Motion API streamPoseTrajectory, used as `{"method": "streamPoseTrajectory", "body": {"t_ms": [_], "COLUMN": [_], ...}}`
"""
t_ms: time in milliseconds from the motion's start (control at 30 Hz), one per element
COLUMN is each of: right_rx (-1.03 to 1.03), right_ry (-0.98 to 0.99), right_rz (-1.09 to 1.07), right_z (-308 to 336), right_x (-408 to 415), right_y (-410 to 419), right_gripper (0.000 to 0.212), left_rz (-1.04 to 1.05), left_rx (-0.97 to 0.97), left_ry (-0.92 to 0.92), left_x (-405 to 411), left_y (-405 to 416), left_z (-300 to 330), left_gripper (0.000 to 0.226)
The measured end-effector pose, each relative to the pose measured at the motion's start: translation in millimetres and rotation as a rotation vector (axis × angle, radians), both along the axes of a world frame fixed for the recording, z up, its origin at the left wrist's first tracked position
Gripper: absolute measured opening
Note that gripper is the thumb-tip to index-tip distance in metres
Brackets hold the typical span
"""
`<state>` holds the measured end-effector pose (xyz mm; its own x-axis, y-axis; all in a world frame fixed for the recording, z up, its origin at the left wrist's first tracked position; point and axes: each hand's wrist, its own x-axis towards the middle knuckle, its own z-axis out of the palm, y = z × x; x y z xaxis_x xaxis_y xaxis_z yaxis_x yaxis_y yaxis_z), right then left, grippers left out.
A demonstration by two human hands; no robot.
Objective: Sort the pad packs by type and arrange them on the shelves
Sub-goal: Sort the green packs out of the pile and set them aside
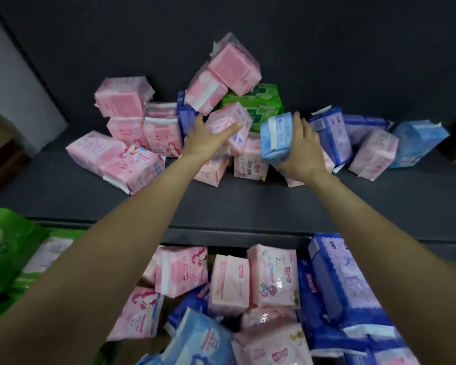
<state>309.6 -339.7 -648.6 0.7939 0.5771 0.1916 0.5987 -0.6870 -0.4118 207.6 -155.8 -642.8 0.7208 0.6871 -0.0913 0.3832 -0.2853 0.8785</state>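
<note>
A dark shelf (248,206) carries a jumble of pad packs. Pink packs (121,97) sit stacked at its left, and more pink ones (234,64) are heaped in the middle over a green pack (267,104). Dark blue packs (332,133) and a light blue one (419,140) lie to the right. My left hand (208,138) reaches under a tilted pink pack (229,125), fingers spread and touching it. My right hand (300,148) grips a light blue pack (275,138) from its right side.
Below the shelf edge, a lower level holds more mixed packs: pink ones (271,275) in the middle, dark blue ones (337,280) at the right, light blue (195,338) at the front, green ones (3,248) at the far left. A pale wall (8,75) stands left.
</note>
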Motion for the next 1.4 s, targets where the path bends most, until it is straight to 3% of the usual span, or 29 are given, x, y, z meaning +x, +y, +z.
{"method": "streamPoseTrajectory", "body": {"t_ms": [133,300,367,500,600,733,800,867,967,1100,1267,1400], "right_rx": [-0.123,0.021,0.161,0.363,0.351,0.271,0.089,-0.155,-0.307,-0.287,-0.432,-0.187], "right_ry": [-0.017,-0.178,-0.044,0.468,0.588,0.559,0.449,0.207,0.098,0.286,-0.062,-0.188], "right_rz": [0.02,0.057,0.075,0.197,0.282,0.364,0.362,0.372,0.353,0.439,0.346,0.401], "right_z": [-1,14,19,11,5,-16,-36,-57,-70,-69,-77,-62], "right_x": [19,-38,-69,-127,-162,-204,-223,-235,-237,-222,-202,-185], "right_y": [-5,-37,-46,-45,-30,-4,0,-1,2,4,13,31], "right_gripper": [0.11,0.099,0.097,0.097,0.096,0.063,0.065,0.071,0.077,0.077,0.099,0.076], "left_rz": [-0.019,-0.072,-0.065,-0.002,-0.049,-0.258,-0.37,-0.438,-0.442,-0.381,-0.229,-0.094], "left_rx": [0.087,0.162,0.182,0.156,0.266,0.335,0.387,0.406,0.314,0.118,0.375,0.607], "left_ry": [0.034,-0.062,-0.043,0.07,0.257,0.579,0.674,0.726,0.665,0.466,0.288,0.113], "left_x": [9,-68,-111,-206,-258,-305,-319,-323,-312,-309,-291,-258], "left_y": [1,-21,-25,-23,-22,-35,-48,-59,-65,-41,-18,22], "left_z": [-4,-11,-13,-27,-40,-66,-87,-106,-116,-116,-95,-64], "left_gripper": [0.092,0.102,0.098,0.082,0.093,0.107,0.106,0.112,0.099,0.074,0.068,0.063]}}
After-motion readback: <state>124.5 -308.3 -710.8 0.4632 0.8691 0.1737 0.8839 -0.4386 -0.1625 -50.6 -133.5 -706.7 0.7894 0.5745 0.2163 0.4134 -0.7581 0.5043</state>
